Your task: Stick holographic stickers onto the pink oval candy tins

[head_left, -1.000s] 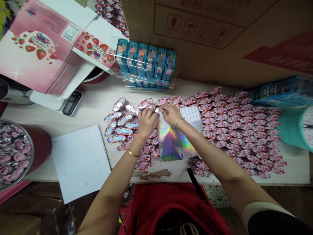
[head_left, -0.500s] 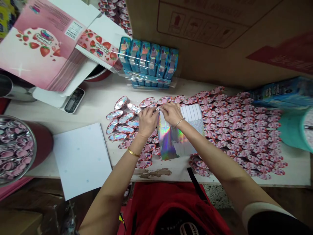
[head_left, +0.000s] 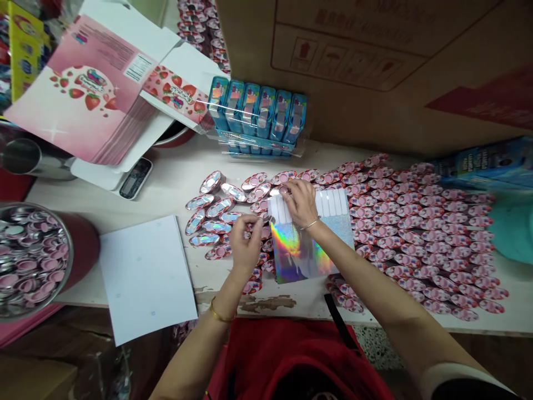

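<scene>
A shiny holographic sticker sheet (head_left: 291, 253), its upper part showing white strips, lies over rows of small oval tins (head_left: 400, 211) with pink centres. My left hand (head_left: 245, 241) is beside the sheet's left edge, thumb and forefinger pinched together; whatever is between them is too small to make out. My right hand (head_left: 300, 201) rests over the sheet's upper edge, fingers bent and slightly apart, fingertips by an oval tin. To the left stand several tins with silvery strips (head_left: 217, 226) on top.
A red pot (head_left: 81, 255) full of loose tins stands left, near white paper sheets (head_left: 150, 278). Behind are a digital scale (head_left: 135, 178), pink strawberry-printed cartons (head_left: 83, 100), a clear pack of blue boxes (head_left: 258, 114) and a large cardboard box (head_left: 366, 105). A turquoise tub (head_left: 512, 228) is at right.
My left hand has moved down and away from my right hand, to the sheet's left edge. My right hand remains near the sheet's top, its fingers less pinched. The view has shifted slightly.
</scene>
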Tool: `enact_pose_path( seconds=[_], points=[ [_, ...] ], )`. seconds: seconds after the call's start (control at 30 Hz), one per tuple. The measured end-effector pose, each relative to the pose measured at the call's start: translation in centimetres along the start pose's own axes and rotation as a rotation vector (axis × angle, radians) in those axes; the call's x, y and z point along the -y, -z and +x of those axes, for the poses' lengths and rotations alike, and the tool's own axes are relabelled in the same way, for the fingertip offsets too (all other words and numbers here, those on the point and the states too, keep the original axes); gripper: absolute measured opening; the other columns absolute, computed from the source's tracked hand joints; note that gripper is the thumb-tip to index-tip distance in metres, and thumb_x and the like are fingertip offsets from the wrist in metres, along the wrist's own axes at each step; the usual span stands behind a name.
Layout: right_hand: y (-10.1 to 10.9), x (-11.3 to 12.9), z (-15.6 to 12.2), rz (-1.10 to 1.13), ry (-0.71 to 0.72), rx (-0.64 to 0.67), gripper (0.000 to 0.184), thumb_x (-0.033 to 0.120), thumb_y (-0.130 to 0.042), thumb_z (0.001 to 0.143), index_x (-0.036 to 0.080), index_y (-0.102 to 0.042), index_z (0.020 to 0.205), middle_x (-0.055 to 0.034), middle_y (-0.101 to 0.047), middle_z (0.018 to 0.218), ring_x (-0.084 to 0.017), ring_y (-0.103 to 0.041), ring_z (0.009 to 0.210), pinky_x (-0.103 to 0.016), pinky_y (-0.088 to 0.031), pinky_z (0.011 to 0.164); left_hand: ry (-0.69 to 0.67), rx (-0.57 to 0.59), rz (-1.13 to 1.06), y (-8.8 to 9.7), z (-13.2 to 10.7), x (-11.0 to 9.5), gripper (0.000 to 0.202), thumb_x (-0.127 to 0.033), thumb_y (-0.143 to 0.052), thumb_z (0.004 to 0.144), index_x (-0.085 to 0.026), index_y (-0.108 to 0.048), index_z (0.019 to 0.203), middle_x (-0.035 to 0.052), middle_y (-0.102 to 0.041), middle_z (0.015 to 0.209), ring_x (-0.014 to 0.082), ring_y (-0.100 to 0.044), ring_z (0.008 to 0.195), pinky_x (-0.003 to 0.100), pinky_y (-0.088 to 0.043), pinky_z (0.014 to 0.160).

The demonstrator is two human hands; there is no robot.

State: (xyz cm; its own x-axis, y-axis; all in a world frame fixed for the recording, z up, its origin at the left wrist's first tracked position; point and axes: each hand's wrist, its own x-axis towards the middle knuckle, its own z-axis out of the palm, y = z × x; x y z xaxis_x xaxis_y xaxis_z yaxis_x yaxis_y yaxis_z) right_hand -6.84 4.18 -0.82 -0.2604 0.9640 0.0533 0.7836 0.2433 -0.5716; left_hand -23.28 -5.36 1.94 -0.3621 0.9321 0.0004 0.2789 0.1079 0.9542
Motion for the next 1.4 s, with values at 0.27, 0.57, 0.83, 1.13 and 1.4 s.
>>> enact_pose_path(
  seconds=[0.27, 0.57, 0.83, 1.13, 1.4],
  points=[
    [-0.6, 4.9, -1.7, 0.600, -0.149, 0.005, 0.037, 0.053, -0.049, 0.092, 0.021, -0.059, 0.076, -0.0017, -0.061, 0.078, -0.017, -0.055, 0.078, -0.031, -0.042, 0.077, 0.361, -0.228, -0.411, -0.6, 3.2, -1.3, 0.023, -0.033, -0.074, 0.072, -0.017, -0.058, 0.078, -0.0024, -0.058, 0.072, 0.0088, -0.054, 0.067, 0.021, -0.044, 0.068],
    [-1.2, 3.6, 5.1, 0.041, 0.004, -0.012, 0.025, 0.036, -0.050, 0.095, 0.021, -0.063, 0.079, -0.0043, -0.065, 0.087, -0.022, -0.051, 0.093, -0.037, -0.029, 0.089, 0.117, -0.290, 0.078, -1.9, 8.0, 2.5, 0.013, -0.029, -0.066, 0.077, -0.019, -0.059, 0.074, 0.0016, -0.059, 0.083, 0.0175, -0.055, 0.090, 0.033, -0.041, 0.090],
    [-3.5, 2.3, 7.9, -0.261, 0.165, 0.098, 0.031, 0.033, -0.041, 0.098, 0.018, -0.066, 0.088, -0.0107, -0.062, 0.094, -0.026, -0.045, 0.097, -0.041, -0.025, 0.087, 0.174, -0.290, 0.549, -3.5, 9.5, 3.8, 0.008, -0.027, -0.062, 0.081, -0.020, -0.063, 0.078, 0.0075, -0.060, 0.104, 0.0276, -0.049, 0.107, 0.042, -0.031, 0.093],
    [-4.1, 2.2, 7.9, -0.292, 0.185, 0.165, 0.027, 0.025, -0.039, 0.096, 0.017, -0.065, 0.099, -0.0152, -0.062, 0.101, -0.030, -0.045, 0.101, -0.046, -0.026, 0.091, 0.163, -0.272, 0.557, -3.9, 9.4, 4.2, 0.006, -0.024, -0.060, 0.080, -0.019, -0.058, 0.079, 0.0117, -0.055, 0.108, 0.0333, -0.044, 0.111, 0.049, -0.028, 0.095],
    [-3.8, 2.5, 8.1, -0.185, 0.114, 0.143, 0.048, 0.019, -0.044, 0.089, 0.016, -0.048, 0.137, -0.0144, -0.061, 0.119, -0.031, -0.046, 0.109, -0.044, -0.029, 0.093, 0.191, -0.336, 0.542, -2.8, 10.1, 4.1, 0.043, -0.019, -0.061, 0.073, -0.017, -0.052, 0.115, 0.0160, -0.054, 0.122, 0.0349, -0.044, 0.119, 0.050, -0.030, 0.100]
  ],
)
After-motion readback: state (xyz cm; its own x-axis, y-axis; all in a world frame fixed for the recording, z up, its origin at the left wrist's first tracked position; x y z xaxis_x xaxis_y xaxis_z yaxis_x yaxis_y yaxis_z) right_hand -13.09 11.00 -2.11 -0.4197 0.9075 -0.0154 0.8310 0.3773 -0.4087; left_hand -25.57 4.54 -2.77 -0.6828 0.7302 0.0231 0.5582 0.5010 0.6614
